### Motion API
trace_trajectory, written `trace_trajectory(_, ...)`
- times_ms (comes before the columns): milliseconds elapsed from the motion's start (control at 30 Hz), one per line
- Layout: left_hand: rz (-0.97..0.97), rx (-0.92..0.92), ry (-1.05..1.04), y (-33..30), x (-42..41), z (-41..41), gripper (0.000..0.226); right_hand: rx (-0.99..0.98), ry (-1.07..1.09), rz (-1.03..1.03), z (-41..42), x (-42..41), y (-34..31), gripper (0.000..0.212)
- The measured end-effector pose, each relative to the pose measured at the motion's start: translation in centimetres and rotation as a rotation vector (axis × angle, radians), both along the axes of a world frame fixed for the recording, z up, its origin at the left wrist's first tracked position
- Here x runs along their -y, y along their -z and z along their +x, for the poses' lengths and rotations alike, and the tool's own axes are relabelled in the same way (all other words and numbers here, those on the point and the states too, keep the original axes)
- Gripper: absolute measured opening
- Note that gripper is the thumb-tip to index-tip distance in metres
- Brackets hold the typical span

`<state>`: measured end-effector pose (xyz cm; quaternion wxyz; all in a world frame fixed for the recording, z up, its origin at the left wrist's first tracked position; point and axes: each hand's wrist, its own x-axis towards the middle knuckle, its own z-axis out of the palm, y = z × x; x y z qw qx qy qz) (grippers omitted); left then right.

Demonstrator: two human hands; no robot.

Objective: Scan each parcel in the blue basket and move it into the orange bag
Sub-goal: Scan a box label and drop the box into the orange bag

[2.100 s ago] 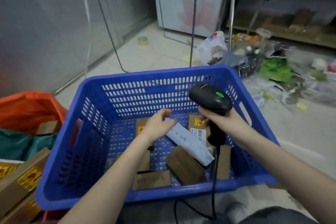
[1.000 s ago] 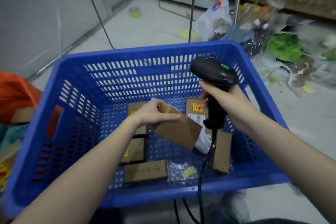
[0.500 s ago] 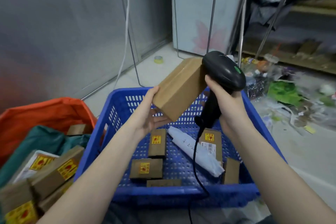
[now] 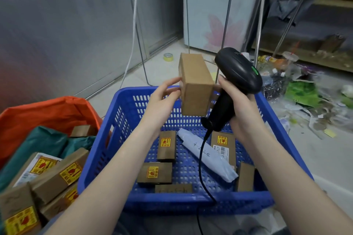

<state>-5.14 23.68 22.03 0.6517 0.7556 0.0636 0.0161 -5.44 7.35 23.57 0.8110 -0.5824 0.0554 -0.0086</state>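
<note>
A plain brown cardboard parcel (image 4: 195, 85) is held up above the blue basket (image 4: 122, 126). My left hand (image 4: 162, 101) holds its left side with fingertips and thumb. My right hand (image 4: 238, 105) grips the handle of a black barcode scanner (image 4: 238, 74) just right of the parcel, with a fingertip touching the parcel's right edge. Inside the basket lie several small brown boxes (image 4: 155, 172) with yellow stickers and a grey mailer bag (image 4: 206, 156). The orange bag (image 4: 47, 112) stands at the left, holding green wrap and several boxes (image 4: 57, 175).
The scanner's black cable (image 4: 200, 158) hangs down across the basket to its front edge. Litter and plastic bags (image 4: 301, 93) lie on the floor at the right. A yellow tape roll (image 4: 168, 56) lies behind. Thin metal rack legs (image 4: 188, 15) stand beyond the basket.
My left hand took a brown parcel out of the basket and raised it beside the scanner. Since half a second ago the parcel has turned more upright.
</note>
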Motion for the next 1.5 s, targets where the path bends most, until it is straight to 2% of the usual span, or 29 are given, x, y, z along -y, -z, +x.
trace_trajectory(67, -0.015, -0.055, 0.003, -0.1, -0.1, 0.3, 0.026, 0.039, -0.042, -0.031, -0.2, 0.0, 0.0, 0.012)
trace_trajectory(100, -0.078, -0.112, 0.000, -0.2, -0.1, 0.5, 0.034, 0.068, -0.058, -0.052, -0.3, 0.1, 0.0, 0.014)
trace_trajectory(200, -0.338, -0.249, 0.031, -0.2, -0.5, 0.6, 0.060, 0.142, -0.108, -0.111, -0.6, 0.3, -0.1, 0.044)
trace_trajectory(233, -0.397, -0.278, 0.063, -0.1, -0.6, 0.6, 0.070, 0.161, -0.124, -0.119, -0.6, 0.3, -0.2, 0.045)
trace_trajectory(333, -0.481, -0.315, 0.171, 0.2, -0.8, 0.3, 0.084, 0.205, -0.157, -0.160, -0.7, 0.6, -0.3, 0.032)
trace_trajectory(400, -0.491, -0.300, 0.202, 0.3, -0.8, 0.2, 0.080, 0.223, -0.200, -0.181, -0.9, 0.7, -0.4, 0.017)
trace_trajectory(467, -0.469, -0.284, 0.205, 0.2, -0.7, 0.0, 0.077, 0.227, -0.249, -0.185, -1.1, 0.7, -0.5, 0.013)
trace_trajectory(600, -0.435, -0.281, 0.129, 0.2, -0.6, -0.3, 0.067, 0.217, -0.268, -0.165, -1.1, 0.7, -0.6, 0.027)
trace_trajectory(700, -0.450, -0.244, 0.004, 0.4, -0.1, 0.0, 0.055, 0.195, -0.162, -0.143, -0.8, 0.7, -0.4, 0.033)
trace_trajectory(833, -0.542, -0.228, -0.125, 0.5, 0.4, 0.2, 0.051, 0.118, 0.030, -0.090, -0.1, 0.9, 0.2, 0.026)
trace_trajectory(967, -0.598, -0.201, -0.091, 0.5, 0.4, 0.2, 0.040, 0.086, 0.139, -0.029, 0.1, 1.2, 0.1, 0.026)
trace_trajectory(1033, -0.527, -0.184, 0.006, 0.6, 0.3, 0.2, 0.044, 0.088, 0.145, -0.014, 0.1, 1.3, 0.1, 0.021)
trace_trajectory(1100, -0.363, -0.182, 0.136, 0.6, 0.3, 0.1, 0.058, 0.091, 0.119, 0.000, 0.1, 1.3, 0.0, 0.021)
trace_trajectory(1167, -0.201, -0.200, 0.226, 0.8, 0.3, 0.1, 0.063, 0.090, 0.099, 0.014, 0.1, 1.2, 0.1, 0.027)
trace_trajectory(1300, -0.002, -0.209, 0.253, 0.6, 0.1, 0.1, 0.073, 0.103, 0.047, -0.017, 0.0, 1.0, 0.2, 0.035)
trace_trajectory(1367, -0.002, -0.173, 0.253, 0.5, 0.1, 0.1, 0.080, 0.109, 0.013, -0.053, 0.0, 1.0, 0.2, 0.031)
trace_trajectory(1500, -0.137, -0.097, 0.168, 0.4, -0.2, 0.3, 0.053, 0.134, -0.079, -0.095, -0.2, 0.6, 0.2, 0.026)
